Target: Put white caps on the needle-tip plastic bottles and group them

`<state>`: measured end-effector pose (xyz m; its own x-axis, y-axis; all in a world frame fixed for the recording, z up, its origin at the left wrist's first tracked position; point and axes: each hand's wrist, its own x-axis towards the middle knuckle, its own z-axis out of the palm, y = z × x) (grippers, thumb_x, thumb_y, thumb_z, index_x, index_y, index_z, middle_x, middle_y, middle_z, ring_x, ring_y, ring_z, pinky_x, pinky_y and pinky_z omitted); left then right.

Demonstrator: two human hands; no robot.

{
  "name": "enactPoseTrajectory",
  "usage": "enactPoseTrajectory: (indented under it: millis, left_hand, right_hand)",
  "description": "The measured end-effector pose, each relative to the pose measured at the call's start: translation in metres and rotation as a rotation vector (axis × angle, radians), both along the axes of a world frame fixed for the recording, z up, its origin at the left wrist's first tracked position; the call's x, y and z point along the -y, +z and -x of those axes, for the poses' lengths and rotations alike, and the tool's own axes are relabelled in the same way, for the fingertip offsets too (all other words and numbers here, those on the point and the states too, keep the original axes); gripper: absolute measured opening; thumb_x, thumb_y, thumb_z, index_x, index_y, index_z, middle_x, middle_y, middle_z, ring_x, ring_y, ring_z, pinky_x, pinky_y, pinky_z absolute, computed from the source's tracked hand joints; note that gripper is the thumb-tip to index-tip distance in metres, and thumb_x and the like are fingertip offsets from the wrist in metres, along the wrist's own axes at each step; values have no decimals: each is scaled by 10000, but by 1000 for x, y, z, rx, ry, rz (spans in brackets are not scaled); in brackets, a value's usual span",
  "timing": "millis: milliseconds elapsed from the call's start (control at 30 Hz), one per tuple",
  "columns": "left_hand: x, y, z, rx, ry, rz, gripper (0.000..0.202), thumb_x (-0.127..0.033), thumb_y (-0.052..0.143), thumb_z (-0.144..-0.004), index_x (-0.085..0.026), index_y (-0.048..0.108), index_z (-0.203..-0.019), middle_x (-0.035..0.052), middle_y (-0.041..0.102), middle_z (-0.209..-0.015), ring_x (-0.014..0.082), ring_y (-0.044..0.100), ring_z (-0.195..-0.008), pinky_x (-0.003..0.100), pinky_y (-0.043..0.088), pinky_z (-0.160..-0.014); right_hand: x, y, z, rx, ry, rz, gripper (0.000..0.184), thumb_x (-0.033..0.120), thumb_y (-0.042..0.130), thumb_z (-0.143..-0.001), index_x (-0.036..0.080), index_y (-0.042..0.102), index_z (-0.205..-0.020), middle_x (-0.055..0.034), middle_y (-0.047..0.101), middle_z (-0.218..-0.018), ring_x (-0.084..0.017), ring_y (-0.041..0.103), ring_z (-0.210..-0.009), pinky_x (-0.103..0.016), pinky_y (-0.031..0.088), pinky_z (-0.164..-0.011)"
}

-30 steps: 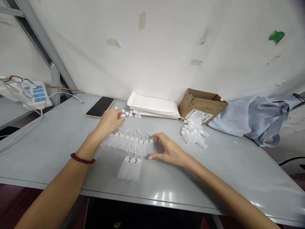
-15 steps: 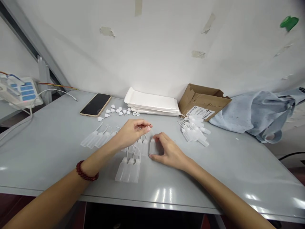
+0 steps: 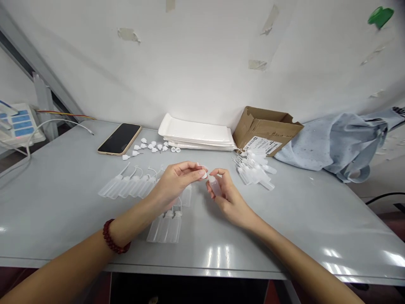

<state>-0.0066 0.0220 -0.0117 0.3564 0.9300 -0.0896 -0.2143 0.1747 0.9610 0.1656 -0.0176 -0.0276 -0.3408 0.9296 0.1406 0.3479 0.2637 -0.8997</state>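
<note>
Over the middle of the table, my left hand [image 3: 179, 181] is closed, pinching a small white cap [image 3: 204, 175] between thumb and fingertips. Just to its right, my right hand [image 3: 229, 196] is wrapped round a small translucent squeeze bottle [image 3: 215, 186], tilted with its neck toward the cap. Cap and bottle look slightly apart. Under and beside my left wrist, more translucent bottles [image 3: 131, 185] lie in a row with thin white straps at their tops. Nearer the front edge lie several other bottles [image 3: 164, 228], partly overlapped by my left hand's shadowed side.
Several loose white caps [image 3: 153, 145] are scattered by a phone [image 3: 119, 138]. White envelopes [image 3: 198, 131] are stacked against the wall, beside a cardboard box [image 3: 268, 131]. A pile of bottles [image 3: 256, 169] lies before the box; pale blue cloth [image 3: 319, 141] lies at right.
My right hand has lifted the bottle off the table and tilted it toward my left hand. The white cap in my left hand shows more clearly. The view has shifted slightly.
</note>
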Motion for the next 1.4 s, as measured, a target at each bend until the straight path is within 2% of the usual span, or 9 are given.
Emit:
enactPoseTrajectory:
  millis: [200,367,500,633,800,933,1067,1167,1400]
  left_hand:
    - [0,-1,0,69,7,49,108,-278,738,-727,-191,721,-789,23,671,-861,144,584,-858,283,443,-836]
    - [2,1,-1,105,38,58,71,-260,742,-723,-199,731,-759,2,641,-807,100,530,-736,243,438,-757]
    - [5,4,-2,116,90,24,90,-274,748,-704,-202,725,-753,1,647,-780,102,528,-673,270,463,-737]
    - [8,4,-3,8,105,-116,106,-292,733,-722,-201,715,-774,5,660,-750,138,587,-713,297,484,-757]
    - [11,4,-5,-192,68,-282,112,-309,687,-766,-199,701,-781,0,646,-701,149,608,-700,274,493,-692]
    - [12,6,-4,-260,96,-306,116,-315,670,-770,-203,691,-788,11,663,-738,163,620,-713,280,504,-682]
    - [12,8,-3,-275,63,-264,109,-316,683,-752,-208,689,-765,12,675,-740,171,634,-718,286,513,-687]
    - [12,10,-3,-271,1,-252,123,-316,712,-728,-202,686,-768,19,687,-785,180,647,-772,285,522,-724]
    - [9,12,3,-262,-133,-232,173,-301,696,-758,-172,673,-870,34,694,-874,196,665,-856,314,533,-797]
  right_hand:
    - [1,2,0,30,-57,-50,540,-28,319,-640,256,348,-1098,41,435,-754,-112,431,-622,-226,360,-576]
    - [3,3,1,139,-114,-104,502,-10,344,-655,232,341,-1094,22,479,-783,-127,470,-645,-233,374,-574]
    - [3,1,3,202,-146,-125,460,14,375,-673,215,329,-1084,0,510,-811,-139,505,-664,-243,391,-568]
    - [3,-3,4,229,-135,-177,463,14,377,-666,221,305,-1074,-14,535,-831,-143,524,-661,-256,412,-576]
    - [2,-9,3,280,-125,-236,492,15,371,-659,217,283,-1099,-35,569,-846,-161,567,-687,-285,451,-605]
    - [1,-10,2,296,-117,-249,507,16,365,-659,213,277,-1118,-83,596,-952,-174,587,-738,-311,467,-638]
    - [3,-6,2,265,-125,-209,464,30,366,-676,215,286,-1094,-74,590,-931,-181,581,-743,-304,448,-630]
    - [5,0,3,196,-135,-139,410,43,371,-692,216,303,-1057,-24,562,-831,-165,542,-695,-283,412,-616]
    - [5,10,5,-141,-70,205,309,115,411,-690,220,357,-975,62,455,-679,-104,355,-566,-228,275,-537]
